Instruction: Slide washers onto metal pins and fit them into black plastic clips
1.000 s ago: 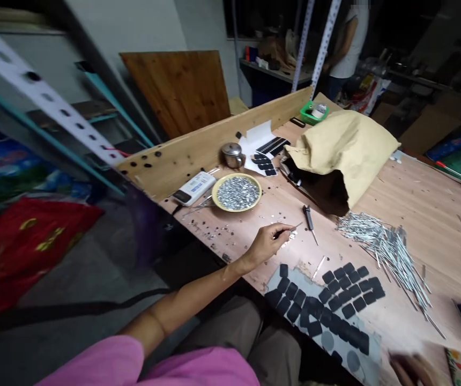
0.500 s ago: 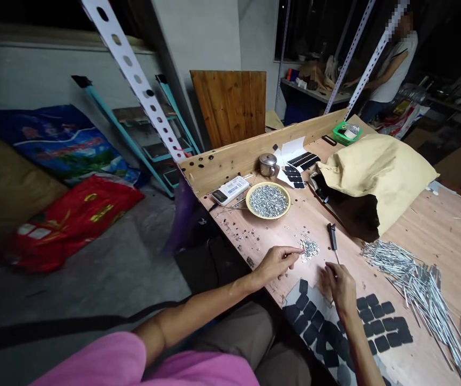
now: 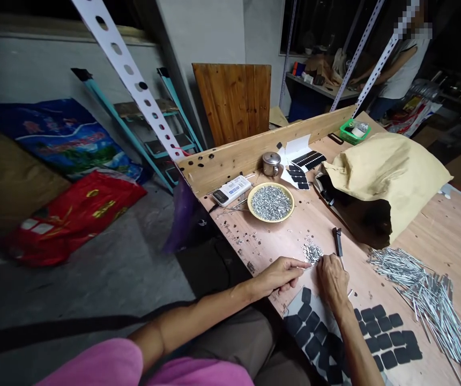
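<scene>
My left hand [image 3: 283, 276] is closed in a pinch at the near edge of a small pile of tiny metal pieces [image 3: 313, 253], which look like nuts or washers. What its fingertips hold is too small to make out. Close beside it on the right, my right hand [image 3: 333, 279] is closed, its fingers curled down to the tabletop. A short end of a thin metal rod [image 3: 350, 293] shows by its right side; the fingers hide the rest. Under my right forearm lie rows of black rounded-square pads [image 3: 384, 324] on sheets.
A yellow bowl [image 3: 271, 217] full of small metal pieces stands behind the pile. A black-handled tool [image 3: 337, 241], a heap of metal rods [image 3: 427, 295] and a large paper bag [image 3: 399, 177] lie to the right. A lidded metal cup [image 3: 271, 163] stands farther back. Another person [image 3: 403, 69] stands at the back.
My right hand has moved left and forward, up to the pile and close to my left fingertips. My left hand stays near the pile. The view has shifted slightly.
</scene>
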`<state>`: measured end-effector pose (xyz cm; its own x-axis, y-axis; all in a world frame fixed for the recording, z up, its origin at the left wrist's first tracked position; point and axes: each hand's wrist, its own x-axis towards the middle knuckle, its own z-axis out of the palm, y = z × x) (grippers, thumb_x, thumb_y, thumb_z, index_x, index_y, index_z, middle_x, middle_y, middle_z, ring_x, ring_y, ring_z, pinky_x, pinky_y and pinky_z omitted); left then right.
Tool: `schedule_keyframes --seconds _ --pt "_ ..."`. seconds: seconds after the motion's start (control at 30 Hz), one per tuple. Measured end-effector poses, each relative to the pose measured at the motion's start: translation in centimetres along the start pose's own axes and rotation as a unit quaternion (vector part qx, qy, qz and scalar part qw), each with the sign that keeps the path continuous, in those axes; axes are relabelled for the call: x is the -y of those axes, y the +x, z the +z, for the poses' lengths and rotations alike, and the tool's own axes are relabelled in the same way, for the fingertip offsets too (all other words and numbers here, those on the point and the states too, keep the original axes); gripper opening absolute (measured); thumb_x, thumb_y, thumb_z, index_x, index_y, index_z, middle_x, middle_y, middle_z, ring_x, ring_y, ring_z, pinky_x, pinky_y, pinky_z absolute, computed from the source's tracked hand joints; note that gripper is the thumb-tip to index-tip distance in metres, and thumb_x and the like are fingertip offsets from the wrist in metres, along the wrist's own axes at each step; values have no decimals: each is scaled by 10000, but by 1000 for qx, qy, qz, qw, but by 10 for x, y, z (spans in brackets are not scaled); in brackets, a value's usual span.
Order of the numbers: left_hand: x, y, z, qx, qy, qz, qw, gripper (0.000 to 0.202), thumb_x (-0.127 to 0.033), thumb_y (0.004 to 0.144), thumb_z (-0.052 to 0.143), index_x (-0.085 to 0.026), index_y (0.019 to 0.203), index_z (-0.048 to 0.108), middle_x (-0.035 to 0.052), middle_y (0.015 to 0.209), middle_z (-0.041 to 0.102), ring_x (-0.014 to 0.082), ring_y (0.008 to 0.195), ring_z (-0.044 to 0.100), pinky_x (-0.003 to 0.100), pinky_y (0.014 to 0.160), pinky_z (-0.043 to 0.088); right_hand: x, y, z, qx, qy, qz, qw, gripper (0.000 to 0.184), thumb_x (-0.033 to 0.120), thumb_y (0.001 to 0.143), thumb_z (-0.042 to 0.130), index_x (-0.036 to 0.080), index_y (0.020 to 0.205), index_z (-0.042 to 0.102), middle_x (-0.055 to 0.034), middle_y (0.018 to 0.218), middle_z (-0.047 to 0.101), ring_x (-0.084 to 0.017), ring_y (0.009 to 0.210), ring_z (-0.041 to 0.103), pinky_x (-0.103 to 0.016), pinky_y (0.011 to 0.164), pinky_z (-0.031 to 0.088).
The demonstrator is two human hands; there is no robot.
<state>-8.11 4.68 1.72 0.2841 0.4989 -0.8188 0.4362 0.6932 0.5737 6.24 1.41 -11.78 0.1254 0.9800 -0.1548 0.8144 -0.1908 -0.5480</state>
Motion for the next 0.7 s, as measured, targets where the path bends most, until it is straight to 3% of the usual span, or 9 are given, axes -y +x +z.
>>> schedule_keyframes --seconds 0.1,0.13,0.23,0.33,0.4,0.57,0.7 --pt "1 3 4 25 -35 -20 999 480 -224 851 503 -72 1306 493 -64 535 437 -5 330 251 151 342 135 0 -7 -3 -34 167 58 984 251 303 872 445 120 817 609 -93 831 611 -167 693 559 -246 546 325" --pt "1 4 5 34 -42 -19 998 485 -235 852 508 -78 1311 490 -64 542 436 -7 332 244 155 344 127 0 -12 -6 -37 253 86 963 290 367 856 462 121 815 610 -88 817 617 -163 679 562 -251 574 367" --pt "-1 3 12 56 -42 -8 998 473 -247 854 518 -105 1305 506 -68 545 418 -10 332 223 164 352 115 5 -30 -19 -17 472 170 865 454 558 774 534 113 816 615 -67 705 604 -151 617 555 -259 600 440" --pt "-2 1 20 65 -23 -4 998 445 -247 855 524 -110 1279 537 -71 524 397 -8 330 217 172 354 108 11 -45 -34 -15 551 210 808 529 619 688 613 103 803 622 -64 664 599 -151 615 561 -257 603 472" --pt "-2 -1 24 68 -16 0 998 434 -246 862 517 -104 1271 544 -70 519 391 -6 333 216 174 352 111 14 -52 -41 -25 562 209 800 525 615 671 634 100 774 628 -78 687 618 -159 644 584 -262 631 494" --pt "2 -4 25 84 -16 24 996 472 -302 846 558 -104 1274 539 -72 534 386 -14 348 216 160 351 123 14 -63 -46 -51 544 189 816 472 574 699 636 107 766 653 -93 712 649 -188 675 631 -302 686 537" --pt "3 -8 26 102 -13 28 994 488 -309 851 542 -121 1300 516 -70 557 372 -11 359 202 160 356 121 13 -68 -51 -71 555 162 813 415 532 702 655 122 760 663 -85 722 658 -197 683 649 -308 687 556"
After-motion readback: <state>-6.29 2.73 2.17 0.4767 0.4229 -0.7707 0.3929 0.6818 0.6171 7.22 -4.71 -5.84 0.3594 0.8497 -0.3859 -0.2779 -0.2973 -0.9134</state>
